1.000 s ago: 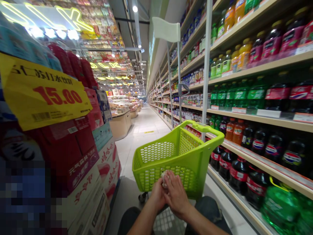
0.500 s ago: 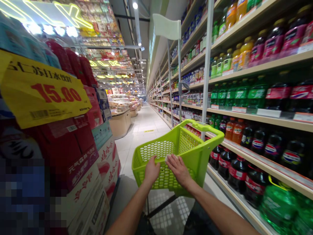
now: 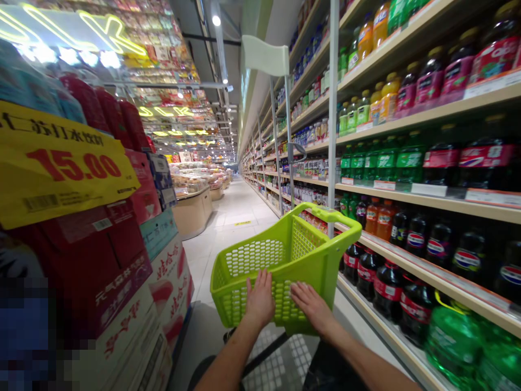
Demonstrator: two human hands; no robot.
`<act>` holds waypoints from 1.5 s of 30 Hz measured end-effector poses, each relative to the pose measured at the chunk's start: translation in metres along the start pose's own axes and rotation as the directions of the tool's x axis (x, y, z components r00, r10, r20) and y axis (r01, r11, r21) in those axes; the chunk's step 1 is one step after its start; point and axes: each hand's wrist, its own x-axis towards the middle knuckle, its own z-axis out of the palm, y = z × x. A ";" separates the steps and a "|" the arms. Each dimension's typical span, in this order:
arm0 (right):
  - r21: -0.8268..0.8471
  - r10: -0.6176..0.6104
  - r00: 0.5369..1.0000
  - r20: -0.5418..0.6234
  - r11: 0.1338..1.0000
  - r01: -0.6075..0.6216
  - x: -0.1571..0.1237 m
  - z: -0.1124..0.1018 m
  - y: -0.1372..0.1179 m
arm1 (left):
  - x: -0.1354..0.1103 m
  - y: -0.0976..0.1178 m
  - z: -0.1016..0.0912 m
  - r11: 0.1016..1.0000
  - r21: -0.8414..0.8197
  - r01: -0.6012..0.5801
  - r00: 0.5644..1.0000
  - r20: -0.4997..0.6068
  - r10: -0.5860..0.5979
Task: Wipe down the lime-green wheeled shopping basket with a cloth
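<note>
A lime-green plastic shopping basket [image 3: 321,255] on a wheeled frame stands in the aisle just ahead of me, tilted with its handle toward the right-hand shelves. My left hand [image 3: 260,297] lies against the basket's near mesh wall, fingers stretched up to the rim. My right hand [image 3: 311,305] lies flat on the same wall, just right of the left, fingers extended. Neither hand shows anything in it. The inside of the basket that I can see holds nothing.
Shelves of soft-drink bottles [image 3: 407,250] run close along the right. Stacked red and white cartons with a yellow price sign [image 3: 61,163] reading 15.00 stand at the left. A tiled aisle [image 3: 236,212] leads ahead. A white flag on a pole [image 3: 264,54] rises by the shelving.
Both hands moved from the basket's rim down onto its near wall. The small whitish wad seen under the right hand earlier is no longer visible. The view shifted slightly.
</note>
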 end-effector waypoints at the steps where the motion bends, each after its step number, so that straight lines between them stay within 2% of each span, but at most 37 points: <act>1: 0.007 -0.016 1.000 0.011 1.000 0.016 -0.006 0.001 0.000 | 0.001 0.002 0.002 1.000 0.005 -0.009 1.000 -0.005 0.009; 3: 0.004 0.020 1.000 0.000 1.000 -0.020 -0.006 -0.004 0.005 | 0.004 0.005 0.004 1.000 0.021 -0.016 1.000 -0.008 0.016; 6: -0.032 0.138 0.989 -0.055 0.990 -0.140 0.009 -0.016 0.020 | 0.006 0.012 0.003 0.999 0.039 -0.024 1.000 -0.013 0.024; 8: -0.058 0.164 0.985 -0.058 0.984 -0.167 0.011 -0.018 0.027 | 0.007 0.018 0.000 0.998 0.038 -0.041 0.999 -0.009 0.042; 12: -0.061 0.030 0.999 0.018 0.998 -0.029 -0.017 -0.010 0.029 | 0.011 0.030 -0.003 0.994 0.027 -0.105 0.994 -0.002 0.105; 14: -0.066 0.018 1.000 0.016 0.998 -0.016 -0.024 -0.013 0.032 | 0.014 0.034 -0.003 0.992 0.027 -0.121 0.993 -0.010 0.122; 20: -0.116 0.214 0.971 -0.111 0.967 -0.227 0.009 -0.042 0.069 | 0.021 0.050 -0.006 0.990 0.034 -0.139 0.990 -0.008 0.140; 22: -0.148 0.185 0.976 -0.114 0.968 -0.201 0.002 -0.040 0.071 | 0.021 0.054 -0.008 0.986 0.029 -0.163 0.987 -0.003 0.163; 25: -0.153 0.051 0.997 -0.059 0.986 -0.060 -0.027 -0.030 0.064 | 0.020 0.055 -0.009 0.982 0.017 -0.187 0.982 -0.012 0.187; 27: -0.129 0.023 0.998 -0.053 0.991 -0.030 -0.036 -0.030 0.063 | 0.021 0.055 -0.009 0.982 0.017 -0.187 0.982 -0.017 0.187; 29: -0.101 0.096 0.990 -0.103 0.989 -0.106 -0.029 -0.041 0.072 | 0.022 0.055 -0.010 0.983 0.025 -0.181 0.983 -0.006 0.181; 32: -0.062 0.228 0.950 -0.215 0.967 -0.246 -0.004 -0.061 0.095 | 0.024 0.058 -0.012 0.984 0.039 -0.171 0.985 0.018 0.171; 34: -0.051 0.252 0.935 -0.250 0.961 -0.272 0.000 -0.064 0.105 | 0.023 0.059 -0.014 0.985 0.047 -0.164 0.986 0.031 0.162; 36: -0.041 0.218 0.950 -0.222 0.972 -0.233 -0.014 -0.058 0.102 | 0.022 0.059 -0.016 0.985 0.054 -0.163 0.986 0.038 0.161; 40: 0.010 0.063 0.993 -0.099 0.998 -0.063 -0.050 -0.046 0.088 | 0.021 0.056 -0.015 0.982 0.063 -0.177 0.984 0.044 0.175; 42: 0.007 0.094 0.989 -0.114 0.996 -0.094 -0.044 -0.056 0.098 | 0.022 0.056 -0.014 0.982 0.073 -0.176 0.984 0.042 0.173; 45: -0.023 0.266 0.939 -0.218 0.960 -0.278 -0.006 -0.084 0.138 | 0.023 0.055 -0.013 0.982 0.078 -0.172 0.985 0.037 0.169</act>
